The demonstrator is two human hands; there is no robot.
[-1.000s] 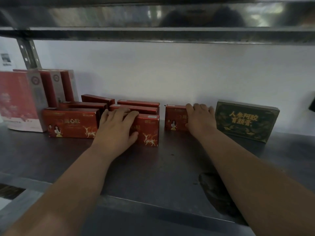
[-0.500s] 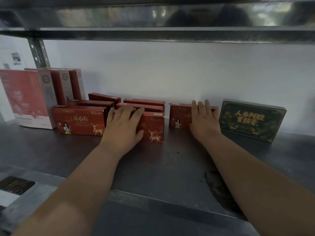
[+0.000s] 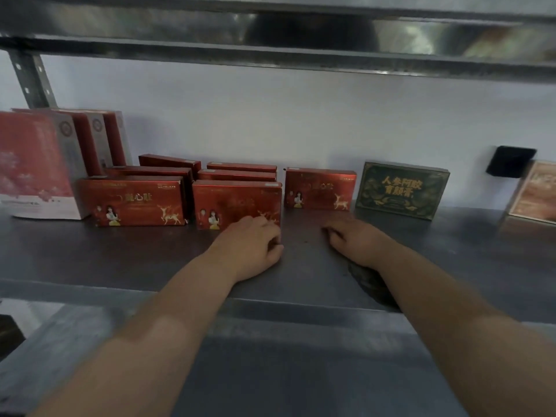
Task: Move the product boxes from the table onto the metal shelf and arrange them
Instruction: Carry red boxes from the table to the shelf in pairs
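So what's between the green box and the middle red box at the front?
In the head view, a single red box with a deer on it stands between the green box and the front red box.

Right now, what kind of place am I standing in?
Probably a stockroom or shop storage: a metal shelf, rows of identical red product boxes, and a green gift box beside them.

Dim, cool light and soft focus throughout.
The far wall was the brightest area, evenly lit. The upper shelf showed smeared glare at the right. The boxes stood in murky shade, the right edge was blurred, and lines bowed near the corners.
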